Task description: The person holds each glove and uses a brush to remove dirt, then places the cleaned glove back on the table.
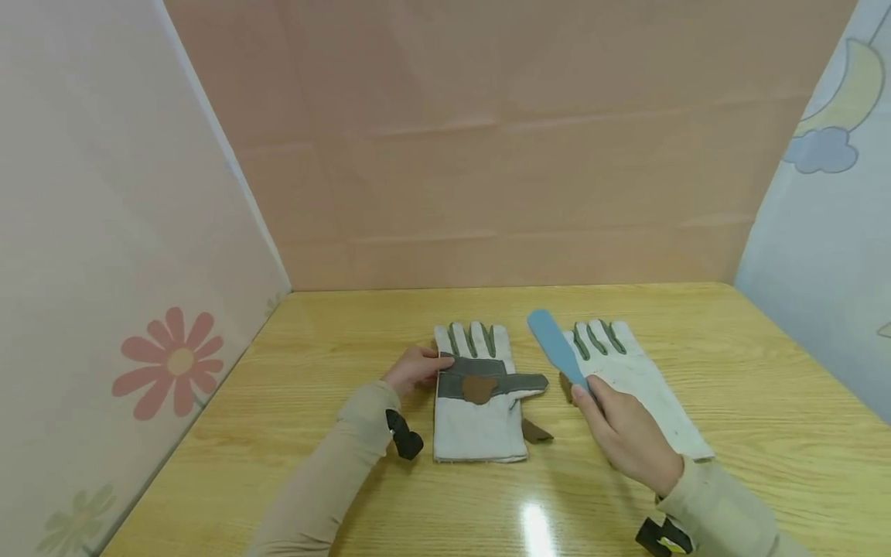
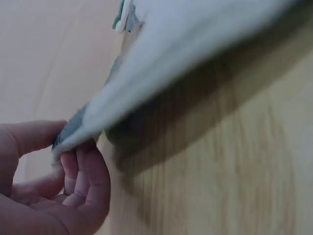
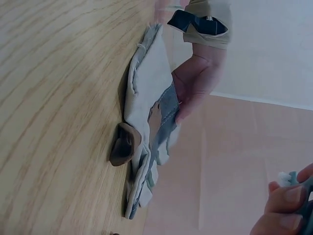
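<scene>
A white work glove (image 1: 480, 433) with a grey palm patch lies palm up in the middle of the table, fingers pointing away. A brown patch (image 1: 479, 389) sits on its grey palm. My left hand (image 1: 416, 369) pinches the glove's left edge between thumb and fingers; the left wrist view shows that edge raised off the wood. In my right hand (image 1: 623, 433) is a blue brush (image 1: 557, 348), its flat back up and its head pointing away to the left, above the table. Some whitish bristles (image 3: 284, 178) show in the right wrist view; the rest of that side is hidden.
A second white glove (image 1: 657, 394) lies to the right, partly behind my right hand. Brown scraps show beside the first glove (image 1: 537, 432) and by the second glove's left edge. Walls border the wooden table (image 1: 348, 333) at the back and both sides.
</scene>
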Available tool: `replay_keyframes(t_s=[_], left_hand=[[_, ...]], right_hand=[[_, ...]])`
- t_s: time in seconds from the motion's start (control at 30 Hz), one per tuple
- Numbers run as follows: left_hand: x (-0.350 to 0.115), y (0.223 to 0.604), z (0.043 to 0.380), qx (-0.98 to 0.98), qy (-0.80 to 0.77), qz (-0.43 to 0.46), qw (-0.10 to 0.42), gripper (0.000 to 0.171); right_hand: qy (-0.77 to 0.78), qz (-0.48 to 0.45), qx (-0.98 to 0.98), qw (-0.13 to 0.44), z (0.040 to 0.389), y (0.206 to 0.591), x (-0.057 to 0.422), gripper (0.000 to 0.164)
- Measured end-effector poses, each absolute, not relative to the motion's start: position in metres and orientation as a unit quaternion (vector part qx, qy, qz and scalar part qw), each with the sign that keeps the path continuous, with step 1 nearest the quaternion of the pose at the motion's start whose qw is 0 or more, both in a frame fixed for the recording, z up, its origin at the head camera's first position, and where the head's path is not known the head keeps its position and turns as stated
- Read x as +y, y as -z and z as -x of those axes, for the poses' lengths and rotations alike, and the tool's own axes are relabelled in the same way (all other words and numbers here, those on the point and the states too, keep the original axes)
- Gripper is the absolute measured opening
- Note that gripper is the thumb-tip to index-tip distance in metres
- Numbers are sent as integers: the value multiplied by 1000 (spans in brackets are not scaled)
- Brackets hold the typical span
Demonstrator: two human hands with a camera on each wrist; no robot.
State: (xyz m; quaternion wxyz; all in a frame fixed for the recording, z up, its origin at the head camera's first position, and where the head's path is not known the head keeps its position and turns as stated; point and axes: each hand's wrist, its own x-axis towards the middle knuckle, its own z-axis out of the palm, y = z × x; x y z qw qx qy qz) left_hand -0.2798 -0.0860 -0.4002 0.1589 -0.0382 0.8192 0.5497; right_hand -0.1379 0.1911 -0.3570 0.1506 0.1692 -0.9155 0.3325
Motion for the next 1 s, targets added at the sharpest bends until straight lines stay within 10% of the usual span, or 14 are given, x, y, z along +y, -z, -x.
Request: replay_keyframes(t_s=[1.0], left_hand=[[-74,341,256,709,-694,-30,118,52]], right_hand=[[-337,-198,-913,114,143,359,183,25]])
